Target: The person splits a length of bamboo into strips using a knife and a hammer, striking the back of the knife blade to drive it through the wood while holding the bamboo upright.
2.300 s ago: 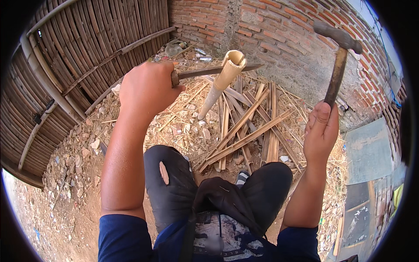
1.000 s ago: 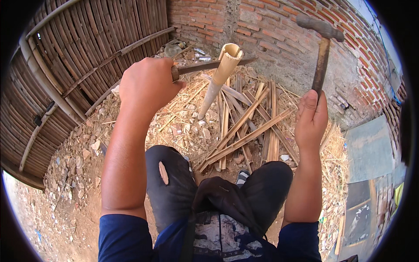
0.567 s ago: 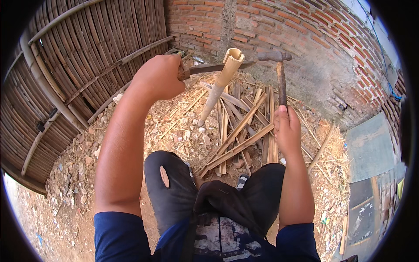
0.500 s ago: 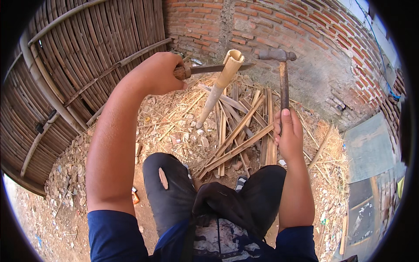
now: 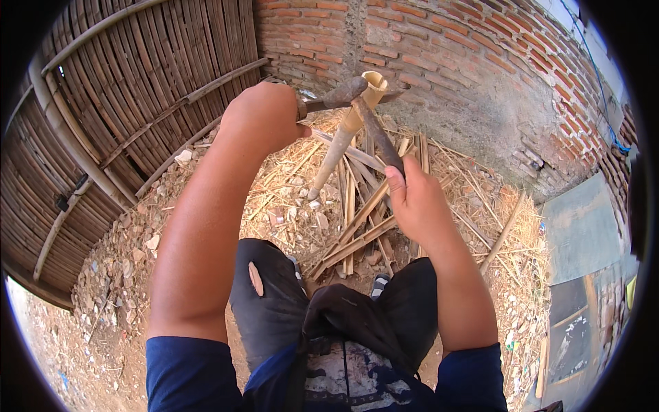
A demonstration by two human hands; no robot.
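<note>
Left hand [image 5: 264,117] grips dark steel knife [image 5: 316,106], right hand [image 5: 420,199] wood-handled grey hammer [image 5: 372,122]; best strike knife close beside pale bamboo tube [image 5: 347,129].

Tilted pale bamboo tube [image 5: 342,141], dark knife [image 5: 316,106] across its upper part, dark-headed hammer [image 5: 374,128] at the knife.

The bamboo [image 5: 351,121] is pale yellow, hammer head [image 5: 349,92] grey-brown, sleeves [image 5: 189,371] navy, trousers [image 5: 269,312] black, bricks [image 5: 419,62] orange-red
</note>
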